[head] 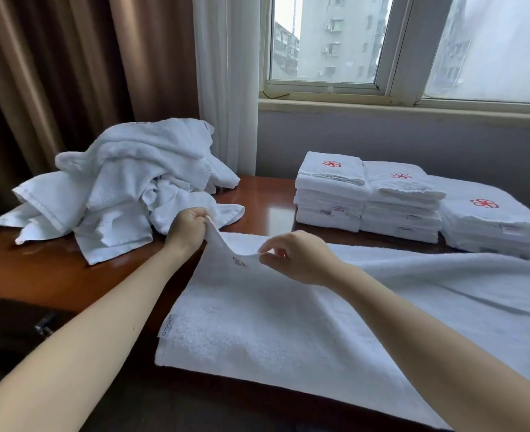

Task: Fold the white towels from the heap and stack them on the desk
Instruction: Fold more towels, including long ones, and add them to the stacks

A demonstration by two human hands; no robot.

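Fingers (195, 216) of the left hand (189, 227) are curled into a fist around the far left corner of a white towel (288, 322), holding that corner up off the desk (39, 275). Just to its right, the thumb and fingertips (265, 254) of the right hand (295, 257) pinch the same far edge, with the other fingers loosely bent above. Between the two hands the raised edge dips in a shallow curve, and a faint reddish mark shows through the cloth below it.

From the hands the towel runs toward the viewer and far off to the right, lying mostly flat on the desk with a few soft creases. Its near left corner carries a small sewn label (167, 327) and hangs just over the desk's front edge. Both forearms reach in from the bottom, bare.

Behind the left hand sits the heap (126, 188) of crumpled white towels, one loose end touching the lifted corner's side. At the far right of the dark glossy wooden desk stand three stacks of folded towels (402, 204) side by side, touching, each topped with a red pinwheel emblem (331, 164). A brown curtain (70, 73) and a sheer white curtain (226, 73) hang behind the heap, beside a window (335, 42).
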